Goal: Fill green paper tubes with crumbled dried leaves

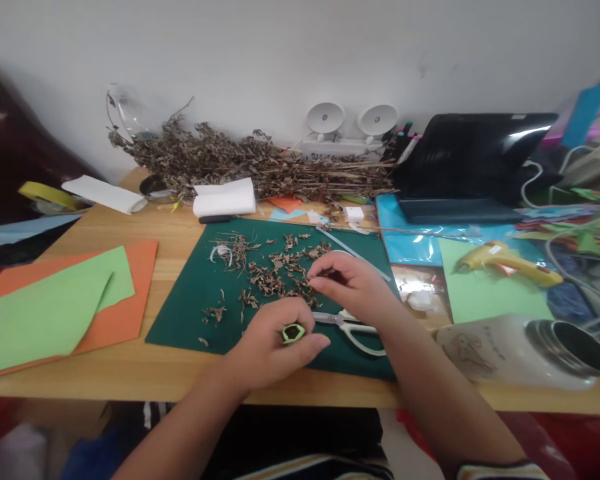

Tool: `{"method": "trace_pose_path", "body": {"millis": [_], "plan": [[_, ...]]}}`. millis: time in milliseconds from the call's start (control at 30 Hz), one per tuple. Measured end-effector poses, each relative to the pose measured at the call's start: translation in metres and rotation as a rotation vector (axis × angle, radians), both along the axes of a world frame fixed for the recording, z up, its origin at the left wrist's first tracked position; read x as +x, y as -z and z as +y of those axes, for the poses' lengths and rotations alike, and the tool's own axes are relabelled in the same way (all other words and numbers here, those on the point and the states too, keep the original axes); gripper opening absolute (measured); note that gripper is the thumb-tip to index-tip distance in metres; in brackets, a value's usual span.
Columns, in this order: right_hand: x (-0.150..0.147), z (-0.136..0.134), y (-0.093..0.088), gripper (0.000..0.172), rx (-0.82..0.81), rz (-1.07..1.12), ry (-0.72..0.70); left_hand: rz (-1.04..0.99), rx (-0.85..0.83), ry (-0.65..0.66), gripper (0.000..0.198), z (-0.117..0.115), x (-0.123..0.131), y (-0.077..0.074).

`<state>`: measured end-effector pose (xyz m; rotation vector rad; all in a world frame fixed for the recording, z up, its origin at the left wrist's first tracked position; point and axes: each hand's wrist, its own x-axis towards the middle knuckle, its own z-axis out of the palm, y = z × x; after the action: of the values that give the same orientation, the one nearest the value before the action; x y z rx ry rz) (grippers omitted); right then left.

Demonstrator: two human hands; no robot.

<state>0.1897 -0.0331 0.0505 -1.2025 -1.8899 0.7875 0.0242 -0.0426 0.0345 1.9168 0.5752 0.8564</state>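
My left hand (275, 343) is wrapped round a small green paper tube (293, 333), its hollow end facing up with something dark inside. Dried leaf pieces (270, 277) lie scattered over the dark green cutting mat (190, 293). Above those leaves is my right hand (347, 283), thumb and fingers pinched together. Dark bits that look like dried leaf show at its fingertips. White-handled scissors (363, 337) rest on the mat between the two hands, partly hidden by my right forearm. A small heap of thin stems (240, 250) sits towards the mat's back left.
A long pile of dried plants (220, 157) lines the wall. At the right are a tablet (475, 160), a yellow glue gun (510, 260) and an open bottle (520, 350) lying near the edge. Green paper (45, 313) and orange paper (143, 280) lie left.
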Motion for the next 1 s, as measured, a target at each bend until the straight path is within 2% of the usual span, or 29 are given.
{"method": "trace_pose_path", "body": {"millis": [67, 133, 200, 267, 500, 700, 800, 833, 933, 1000], "plan": [[-0.001, 0.007, 0.01, 0.007, 0.049, -0.291, -0.031, -0.119, -0.029, -0.007, 0.036, -0.002, 0.001, 0.01], [-0.002, 0.011, 0.019, 0.01, 0.057, -0.416, -0.072, -0.196, -0.01, 0.004, 0.047, -0.002, 0.002, 0.019], [-0.004, 0.013, 0.027, 0.01, 0.044, -0.42, -0.089, -0.208, 0.02, 0.011, 0.049, -0.002, 0.002, 0.024], [-0.003, 0.013, 0.03, 0.009, 0.044, -0.413, -0.092, -0.189, 0.059, 0.007, 0.042, -0.003, 0.002, 0.025], [0.004, 0.013, 0.032, 0.01, 0.032, -0.436, -0.049, -0.219, 0.237, -0.05, 0.026, -0.011, 0.004, 0.018], [0.001, 0.016, 0.046, 0.012, -0.012, -0.598, -0.054, -0.187, 0.332, -0.11, 0.032, -0.016, 0.002, 0.022], [0.004, 0.009, 0.032, 0.021, 0.071, -0.559, -0.048, -0.19, 0.357, -0.15, 0.034, -0.015, 0.001, 0.024], [0.005, 0.005, 0.023, 0.022, 0.159, -0.473, -0.065, -0.182, 0.366, -0.16, 0.034, -0.014, 0.001, 0.023], [0.006, -0.011, -0.008, 0.018, 0.394, -0.177, -0.258, -0.14, 0.43, -0.214, 0.036, -0.013, 0.001, 0.02], [0.004, -0.02, -0.027, 0.017, 0.483, -0.253, -0.308, -0.106, 0.477, -0.266, 0.036, -0.014, 0.001, 0.017]]}}
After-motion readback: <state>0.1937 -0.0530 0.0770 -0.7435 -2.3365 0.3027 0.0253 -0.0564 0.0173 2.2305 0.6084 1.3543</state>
